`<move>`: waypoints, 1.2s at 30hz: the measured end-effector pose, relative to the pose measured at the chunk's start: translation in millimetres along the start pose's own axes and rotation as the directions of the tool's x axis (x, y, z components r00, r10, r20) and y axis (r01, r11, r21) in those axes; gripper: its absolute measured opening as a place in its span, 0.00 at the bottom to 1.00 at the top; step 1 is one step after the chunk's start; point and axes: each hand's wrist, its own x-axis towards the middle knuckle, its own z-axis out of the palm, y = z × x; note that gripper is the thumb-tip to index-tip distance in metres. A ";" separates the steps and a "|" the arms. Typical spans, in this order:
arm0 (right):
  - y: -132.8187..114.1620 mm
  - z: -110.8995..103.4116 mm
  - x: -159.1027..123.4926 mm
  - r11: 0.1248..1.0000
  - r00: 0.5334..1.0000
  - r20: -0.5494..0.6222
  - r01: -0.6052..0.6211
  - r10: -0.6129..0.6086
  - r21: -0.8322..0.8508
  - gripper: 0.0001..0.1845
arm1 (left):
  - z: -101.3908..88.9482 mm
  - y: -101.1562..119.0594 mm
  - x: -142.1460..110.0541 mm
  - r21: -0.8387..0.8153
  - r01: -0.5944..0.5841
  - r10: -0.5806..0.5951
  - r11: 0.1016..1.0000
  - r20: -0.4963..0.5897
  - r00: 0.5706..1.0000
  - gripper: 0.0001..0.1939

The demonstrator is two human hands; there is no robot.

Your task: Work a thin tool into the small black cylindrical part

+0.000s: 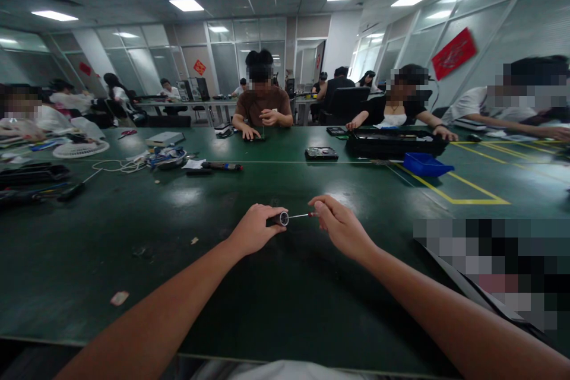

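Observation:
My left hand [255, 229] is closed around a dark cylinder [284, 219] that lies on its side, its round end with a pale rim turned to the right. In my right hand [341, 225] is a thin screwdriver [303, 215] with a red part at the handle. Its metal shaft points left, and the tip reaches the cylinder's open-looking end; whether it touches anything inside is too small to tell. Both hands are low over the green tabletop [285, 309].
Ahead lie a hard drive [321, 154], a blue bin [427, 164] and a large black case [396, 143]. Cables [164, 157], a dark pen-shaped tool [222, 166] and a white fan grille [81, 148] are at left. Co-workers [262, 104] sit opposite. A blurred-out item [494, 273] is at right.

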 end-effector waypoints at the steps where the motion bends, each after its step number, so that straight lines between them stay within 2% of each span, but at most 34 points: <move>1: 0.6 0.2 -0.1 1.000 1.000 -0.004 -0.007 0.007 -0.005 0.15 | -0.2 0.0 0.1 0.002 0.001 -0.001 1.000 0.002 1.000 0.20; 7: 2.8 2.0 -1.2 0.997 0.997 -0.061 0.041 -0.037 0.070 0.14 | -2.0 1.1 0.4 -0.009 0.032 -0.032 0.999 -0.016 0.999 0.19; 12: 2.6 5.2 2.6 0.971 0.998 -0.064 -0.007 0.023 0.239 0.12 | -2.0 1.1 -0.7 -0.018 0.050 -0.051 0.999 -0.044 0.998 0.20; 14: 3.5 6.6 5.5 0.909 0.992 -0.062 -0.072 0.106 0.411 0.14 | -2.9 2.4 -1.3 -0.015 0.011 -0.012 1.000 -0.063 0.998 0.20; 16: 5.4 6.7 8.4 0.783 0.974 -0.025 -0.165 0.225 0.600 0.16 | -4.4 3.8 -1.5 0.009 -0.064 0.065 0.998 -0.091 0.994 0.20; 18: 7.8 5.5 10.6 0.693 0.954 0.018 -0.230 0.299 0.683 0.16 | -5.4 4.2 -1.0 0.043 -0.111 0.115 0.993 -0.122 0.986 0.19; 20: 10.0 4.4 11.6 0.669 0.945 0.005 -0.236 0.328 0.704 0.15 | -5.2 3.1 -0.1 0.064 -0.093 0.101 0.994 -0.127 0.987 0.19; 26: 13.9 8.9 10.3 0.758 0.963 -0.069 -0.162 0.262 0.632 0.16 | -0.9 -0.2 0.7 0.057 -0.048 0.051 0.997 -0.051 0.997 0.20; 31: 14.3 11.4 8.9 0.866 0.980 -0.103 -0.097 0.168 0.491 0.16 | -1.5 5.4 -0.6 0.050 -0.041 0.042 0.998 -0.032 0.999 0.21; 36: 6.7 5.1 5.6 0.951 0.990 -0.113 -0.046 0.085 0.307 0.17 | -2.3 7.2 -0.5 0.054 0.000 0.001 0.999 -0.005 1.000 0.21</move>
